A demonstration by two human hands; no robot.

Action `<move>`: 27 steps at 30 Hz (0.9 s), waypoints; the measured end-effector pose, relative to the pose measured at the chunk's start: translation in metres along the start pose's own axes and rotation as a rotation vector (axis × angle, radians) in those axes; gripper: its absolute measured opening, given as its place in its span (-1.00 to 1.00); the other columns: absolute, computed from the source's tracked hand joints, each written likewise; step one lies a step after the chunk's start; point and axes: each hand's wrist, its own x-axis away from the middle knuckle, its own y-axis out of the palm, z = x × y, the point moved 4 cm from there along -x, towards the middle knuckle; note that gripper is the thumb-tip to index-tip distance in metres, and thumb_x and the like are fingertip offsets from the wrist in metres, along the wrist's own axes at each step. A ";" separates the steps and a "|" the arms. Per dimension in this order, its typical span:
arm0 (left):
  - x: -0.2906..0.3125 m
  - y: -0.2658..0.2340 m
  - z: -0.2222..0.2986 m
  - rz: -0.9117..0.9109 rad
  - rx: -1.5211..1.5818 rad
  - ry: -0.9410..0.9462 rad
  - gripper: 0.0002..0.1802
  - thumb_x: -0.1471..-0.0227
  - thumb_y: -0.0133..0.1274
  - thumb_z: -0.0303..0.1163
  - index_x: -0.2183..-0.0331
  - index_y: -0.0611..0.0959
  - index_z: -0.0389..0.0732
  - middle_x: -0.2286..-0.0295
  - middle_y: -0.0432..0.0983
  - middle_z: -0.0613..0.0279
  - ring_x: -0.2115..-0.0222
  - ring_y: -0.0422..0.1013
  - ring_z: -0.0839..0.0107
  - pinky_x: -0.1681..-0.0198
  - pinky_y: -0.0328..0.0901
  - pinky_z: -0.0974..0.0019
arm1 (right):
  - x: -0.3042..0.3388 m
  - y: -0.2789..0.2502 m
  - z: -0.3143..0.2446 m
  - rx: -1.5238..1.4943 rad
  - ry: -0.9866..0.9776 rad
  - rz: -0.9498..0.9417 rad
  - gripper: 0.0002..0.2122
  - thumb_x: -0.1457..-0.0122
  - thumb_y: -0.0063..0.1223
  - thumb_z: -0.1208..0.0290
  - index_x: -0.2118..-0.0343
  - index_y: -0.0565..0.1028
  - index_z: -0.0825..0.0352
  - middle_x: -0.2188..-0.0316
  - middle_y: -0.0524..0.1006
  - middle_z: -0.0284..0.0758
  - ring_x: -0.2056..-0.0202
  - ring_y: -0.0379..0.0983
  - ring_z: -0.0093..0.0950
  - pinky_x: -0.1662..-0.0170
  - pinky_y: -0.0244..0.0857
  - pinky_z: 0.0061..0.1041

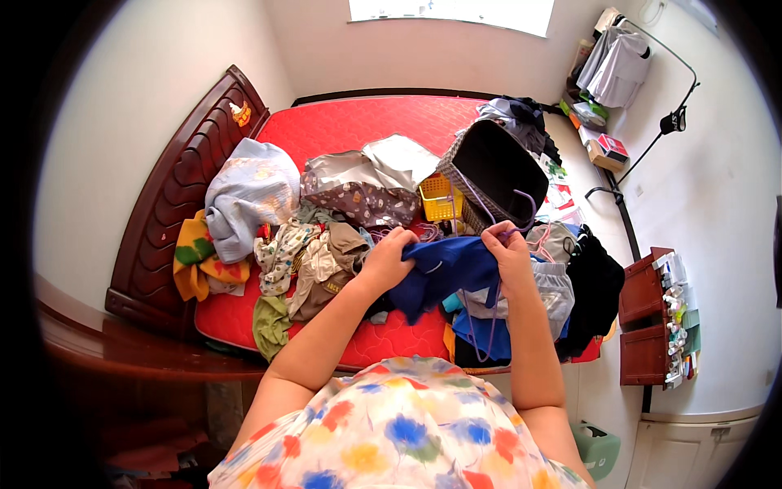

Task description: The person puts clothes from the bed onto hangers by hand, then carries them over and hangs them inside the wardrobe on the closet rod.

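A dark blue garment [444, 273] with a small white mark is stretched between my hands above the near part of the bed; its exact kind is hard to tell. My left hand [388, 265] pinches its left edge. At its right end, my right hand [509, 257] is closed on the cloth together with a thin purple clothes hanger [533, 213]. The hanger's hook sticks up past my fingers, and purple wire also hangs below the cloth. Beneath lie a brighter blue cloth [487, 332] and grey shorts [555, 293].
Piled clothes [297, 261] and a pale blue quilt [252, 191] cover the bed's left. Beyond my hands stand a yellow basket [440, 198] and a tipped dark storage bin [498, 167]. Black clothing [599, 281] lies right. A wooden headboard [187, 196] borders the red mattress [366, 122].
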 end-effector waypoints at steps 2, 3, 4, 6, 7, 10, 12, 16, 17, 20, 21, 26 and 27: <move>0.003 -0.001 -0.022 0.019 -0.028 -0.052 -0.74 0.21 0.01 -0.61 0.33 0.52 -0.26 0.34 0.44 0.04 0.30 0.41 0.19 0.21 0.29 0.28 | 0.001 -0.003 -0.004 -0.011 -0.014 0.001 -0.93 -0.12 0.06 0.53 0.40 0.39 0.28 0.53 0.39 -0.51 0.48 0.29 -0.76 0.38 0.18 -0.76; 0.004 -0.002 -0.038 0.038 0.030 -0.099 -0.77 0.19 -0.01 -0.61 0.35 0.51 -0.27 0.38 0.44 0.07 0.33 0.41 0.23 0.22 0.29 0.29 | 0.001 -0.005 -0.007 -0.012 -0.021 0.019 -0.93 -0.12 0.06 0.53 0.41 0.39 0.28 0.52 0.39 -0.51 0.48 0.29 -0.75 0.38 0.19 -0.76; 0.007 -0.002 -0.054 0.057 0.088 -0.146 -0.81 0.18 -0.03 -0.61 0.38 0.50 -0.27 0.42 0.45 0.10 0.36 0.42 0.26 0.24 0.29 0.31 | 0.000 -0.008 -0.009 -0.014 -0.027 0.037 -0.93 -0.12 0.06 0.53 0.42 0.39 0.29 0.52 0.40 -0.50 0.49 0.29 -0.75 0.38 0.19 -0.76; 0.006 -0.003 -0.056 0.037 0.213 -0.235 -0.84 0.10 -0.08 -0.59 0.36 0.50 -0.26 0.47 0.47 0.20 0.40 0.41 0.41 0.27 0.29 0.38 | -0.002 -0.018 -0.005 -0.037 -0.013 0.036 -0.94 -0.12 0.06 0.53 0.41 0.40 0.30 0.51 0.40 -0.50 0.47 0.30 -0.74 0.38 0.20 -0.76; 0.005 0.001 -0.056 -0.011 0.608 -0.289 -0.82 0.08 -0.10 -0.56 0.33 0.50 -0.27 0.45 0.49 0.21 0.40 0.42 0.46 0.29 0.30 0.42 | -0.005 -0.024 0.000 -0.028 -0.014 0.046 -0.94 -0.12 0.06 0.52 0.39 0.40 0.30 0.50 0.41 -0.50 0.46 0.30 -0.74 0.38 0.21 -0.76; 0.004 -0.004 -0.024 -0.092 1.009 -0.352 -0.83 -0.02 -0.15 -0.52 0.30 0.49 -0.27 0.43 0.48 0.33 0.39 0.40 0.62 0.32 0.30 0.52 | -0.006 -0.034 0.008 -0.027 -0.008 0.049 -0.94 -0.13 0.05 0.50 0.35 0.44 0.33 0.48 0.42 -0.51 0.44 0.32 -0.73 0.34 0.22 -0.76; 0.001 -0.008 0.009 -0.159 1.208 -0.415 -0.87 -0.07 -0.12 -0.46 0.31 0.49 -0.25 0.46 0.44 0.38 0.45 0.37 0.63 0.33 0.30 0.53 | -0.005 -0.027 0.011 0.171 -0.027 -0.009 -0.92 -0.15 0.04 0.48 0.33 0.47 0.36 0.40 0.48 -0.46 0.36 0.35 -0.71 0.25 0.23 -0.73; -0.002 0.000 0.014 -0.246 1.171 -0.368 -0.88 -0.10 -0.09 -0.44 0.29 0.49 -0.23 0.43 0.46 0.36 0.42 0.38 0.62 0.31 0.29 0.53 | 0.013 0.023 -0.001 0.188 -0.002 -0.238 -0.80 -0.09 0.02 0.55 0.20 0.45 0.41 0.08 0.46 -0.29 0.14 0.36 -0.61 0.05 0.23 -0.61; -0.006 0.001 0.020 -0.260 1.061 -0.294 -0.88 -0.11 -0.07 -0.41 0.31 0.50 -0.23 0.42 0.46 0.37 0.42 0.37 0.64 0.31 0.29 0.53 | 0.013 0.029 0.005 0.234 -0.035 -0.299 -0.77 -0.07 0.04 0.53 0.17 0.44 0.41 0.05 0.44 -0.28 0.13 0.36 -0.59 0.05 0.24 -0.60; -0.010 -0.001 0.030 -0.276 0.903 -0.231 -0.85 -0.11 -0.02 -0.36 0.38 0.54 -0.24 0.44 0.46 0.43 0.43 0.33 0.70 0.34 0.26 0.56 | 0.019 0.037 0.023 0.234 0.001 -0.315 -0.79 -0.01 0.17 0.53 0.28 0.44 0.39 0.21 0.47 -0.39 0.18 0.35 -0.64 0.10 0.24 -0.66; -0.011 -0.003 0.030 -0.272 0.843 -0.217 -0.83 -0.10 -0.01 -0.35 0.39 0.56 -0.25 0.46 0.46 0.44 0.44 0.32 0.71 0.35 0.25 0.56 | 0.016 0.037 0.027 0.255 -0.026 -0.312 -0.81 0.00 0.19 0.55 0.32 0.43 0.37 0.33 0.45 -0.46 0.25 0.34 -0.69 0.17 0.24 -0.68; -0.006 -0.014 0.021 -0.250 0.773 -0.276 -0.80 -0.08 0.03 -0.31 0.41 0.58 -0.27 0.49 0.44 0.46 0.46 0.31 0.71 0.36 0.24 0.57 | 0.015 0.039 0.039 0.069 0.062 -0.279 -0.87 -0.06 0.13 0.55 0.33 0.42 0.33 0.45 0.43 -0.54 0.40 0.30 -0.77 0.32 0.20 -0.77; -0.005 -0.016 0.018 -0.262 0.700 -0.257 -0.80 -0.07 0.04 -0.31 0.41 0.58 -0.27 0.49 0.44 0.47 0.46 0.31 0.71 0.36 0.24 0.56 | 0.015 0.040 0.040 0.032 0.064 -0.272 -0.89 -0.07 0.11 0.55 0.34 0.42 0.33 0.46 0.42 -0.55 0.41 0.30 -0.77 0.33 0.19 -0.77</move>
